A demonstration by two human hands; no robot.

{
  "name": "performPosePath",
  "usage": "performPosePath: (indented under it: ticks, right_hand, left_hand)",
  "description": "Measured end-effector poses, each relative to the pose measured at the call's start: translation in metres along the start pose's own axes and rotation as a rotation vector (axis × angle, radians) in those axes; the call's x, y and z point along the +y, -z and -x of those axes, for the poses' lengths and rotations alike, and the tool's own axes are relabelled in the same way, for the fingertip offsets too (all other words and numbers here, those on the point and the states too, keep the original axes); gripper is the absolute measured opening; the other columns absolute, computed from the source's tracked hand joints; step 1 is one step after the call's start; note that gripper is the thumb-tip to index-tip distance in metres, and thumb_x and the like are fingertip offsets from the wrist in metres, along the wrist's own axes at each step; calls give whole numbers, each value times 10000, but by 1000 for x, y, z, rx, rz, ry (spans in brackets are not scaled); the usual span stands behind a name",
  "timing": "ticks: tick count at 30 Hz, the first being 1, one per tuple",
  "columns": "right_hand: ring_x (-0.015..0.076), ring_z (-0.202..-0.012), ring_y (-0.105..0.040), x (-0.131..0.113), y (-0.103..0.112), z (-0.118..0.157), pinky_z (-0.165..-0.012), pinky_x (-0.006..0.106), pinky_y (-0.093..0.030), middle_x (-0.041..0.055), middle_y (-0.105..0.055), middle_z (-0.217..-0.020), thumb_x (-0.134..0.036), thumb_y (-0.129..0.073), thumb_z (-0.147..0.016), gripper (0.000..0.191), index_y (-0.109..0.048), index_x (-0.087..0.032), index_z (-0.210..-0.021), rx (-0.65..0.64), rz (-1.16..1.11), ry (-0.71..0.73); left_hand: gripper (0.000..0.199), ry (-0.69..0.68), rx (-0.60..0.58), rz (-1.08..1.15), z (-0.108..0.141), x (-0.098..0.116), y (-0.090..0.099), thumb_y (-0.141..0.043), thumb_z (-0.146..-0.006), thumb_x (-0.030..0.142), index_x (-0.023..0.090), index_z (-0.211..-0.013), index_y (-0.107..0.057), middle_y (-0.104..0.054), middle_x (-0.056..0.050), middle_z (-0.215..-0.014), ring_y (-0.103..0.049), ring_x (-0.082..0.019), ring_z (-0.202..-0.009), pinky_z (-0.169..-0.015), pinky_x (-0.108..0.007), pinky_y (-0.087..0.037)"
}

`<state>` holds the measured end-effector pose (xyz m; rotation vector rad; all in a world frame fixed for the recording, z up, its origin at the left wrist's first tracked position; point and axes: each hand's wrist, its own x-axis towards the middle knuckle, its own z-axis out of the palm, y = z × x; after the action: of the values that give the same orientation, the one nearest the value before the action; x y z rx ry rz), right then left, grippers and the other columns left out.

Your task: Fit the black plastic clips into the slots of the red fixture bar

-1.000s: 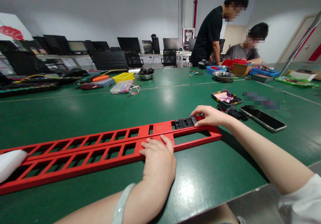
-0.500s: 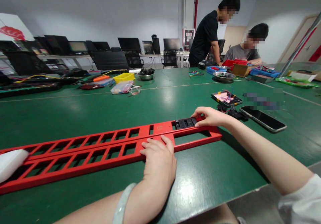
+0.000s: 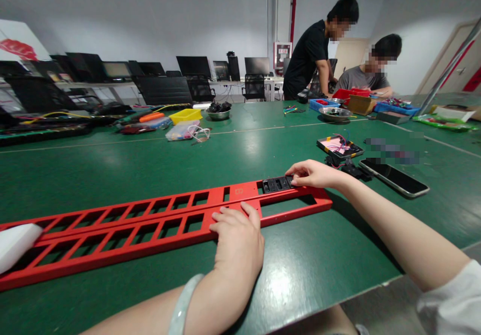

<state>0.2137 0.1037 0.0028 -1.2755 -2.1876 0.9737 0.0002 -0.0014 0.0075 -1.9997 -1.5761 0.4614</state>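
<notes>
A long red frame [image 3: 221, 196] with two rows of rectangular cut-outs lies across the green table. My left hand [image 3: 240, 240] rests on its near half, fingers stretched out and holding nothing. Several black rectangular plastic modules [image 3: 277, 185] sit side by side in the far row's right-hand opening. At the right end of that row is my right hand [image 3: 311, 173], thumb and fingers closed on the last black module, which they partly cover. The opening in the near row [image 3: 288, 205] shows table through it.
White foam [image 3: 17, 245] lies over the frame's left end. Right of my right hand are a phone [image 3: 394, 177], black parts with wires [image 3: 349, 169] and a small tray [image 3: 340, 146]. Farther back stand a yellow bin [image 3: 186, 116] and metal bowls [image 3: 219, 111]. Two people are across the table.
My right hand has shifted very slightly, its fingers moving a little left over the end module. My left hand and the red frame stay put.
</notes>
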Motion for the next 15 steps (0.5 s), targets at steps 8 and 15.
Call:
performPosePath:
  ticks: [8, 15]
  right_hand:
    - [102, -621, -510, 2, -6, 0, -579, 224, -380, -8, -572, -686, -242, -542, -716, 398, -509, -154, -1103, 57, 60, 13]
    - [103, -614, -508, -3, -6, 3, -576, 220, -375, -16, -572, -680, -222, -524, -729, 403, -475, -166, -1125, 77, 143, 74]
  left_hand:
    - [493, -2, 2, -1, 0, 0, 0, -379, -779, 265, 7, -1198, -413, -524, -356, -1052, -553, -435, -904, -643, -486, -437]
    - [470, -5, 6, -38, 0, 0, 1, -345, -791, 224, 3, -1200, -411, -527, -355, -1048, -556, -437, -898, -623, -468, -440]
